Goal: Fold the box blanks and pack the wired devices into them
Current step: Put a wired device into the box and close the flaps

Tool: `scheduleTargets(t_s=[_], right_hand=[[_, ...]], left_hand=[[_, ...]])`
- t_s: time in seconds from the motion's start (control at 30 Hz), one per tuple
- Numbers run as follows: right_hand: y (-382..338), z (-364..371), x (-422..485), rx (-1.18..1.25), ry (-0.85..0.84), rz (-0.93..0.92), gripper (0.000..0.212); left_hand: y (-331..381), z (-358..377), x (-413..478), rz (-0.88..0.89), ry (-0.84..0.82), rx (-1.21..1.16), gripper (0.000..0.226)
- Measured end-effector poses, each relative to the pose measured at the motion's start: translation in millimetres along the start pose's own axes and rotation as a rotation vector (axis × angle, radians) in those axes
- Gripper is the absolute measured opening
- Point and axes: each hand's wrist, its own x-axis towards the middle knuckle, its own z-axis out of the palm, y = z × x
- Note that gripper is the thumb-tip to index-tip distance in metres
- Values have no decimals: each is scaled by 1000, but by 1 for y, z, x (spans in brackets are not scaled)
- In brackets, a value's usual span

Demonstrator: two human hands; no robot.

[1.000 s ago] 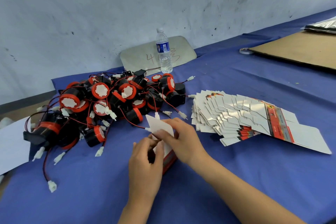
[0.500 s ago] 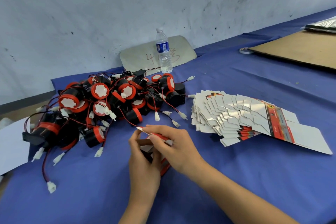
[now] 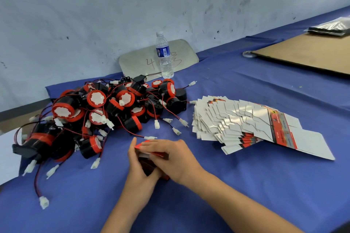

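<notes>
A small red and black box (image 3: 151, 164) stands on the blue tablecloth between my hands. My left hand (image 3: 139, 174) grips its left side. My right hand (image 3: 174, 159) lies over the top with the fingers pressing the red lid flap flat. A heap of black and red wired devices (image 3: 106, 111) with white connectors lies to the upper left. A fanned stack of flat box blanks (image 3: 246, 125), white side up, lies to the right. The box's inside is hidden.
A clear water bottle (image 3: 164, 56) stands at the back by the wall, in front of a pale board (image 3: 140, 60). A brown cardboard sheet (image 3: 312, 53) and a tape roll (image 3: 249, 54) lie far right. White paper (image 3: 7, 151) sits at the left edge.
The white lid flap that stood up a second ago has been folded down. My right hand has come down flat onto the box top, and my left hand has closed against its side.
</notes>
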Motion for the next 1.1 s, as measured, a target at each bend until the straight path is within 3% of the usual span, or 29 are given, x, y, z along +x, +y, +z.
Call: scheduleTargets(t_s=[0.4,0.53,0.77,0.87,1.0,1.1], right_hand=[[12,-17,4,88,-165,-25,35],[14,-22,4,110,-218,-50,34],[19,-17,7,-77,-188,-100,31],[17,-11,6,-95,-119,-27,35],[16,-7,6,45,14,27,27],[19,-10,8,83,17,20,22]], left_hand=[[-10,-6,7,-28,5,81,124],[-9,-2,5,-18,64,156,127],[-9,1,2,4,115,224,121],[-9,-2,3,12,92,228,109],[-11,-17,7,99,108,155,52],[-8,-22,8,135,133,88,32]])
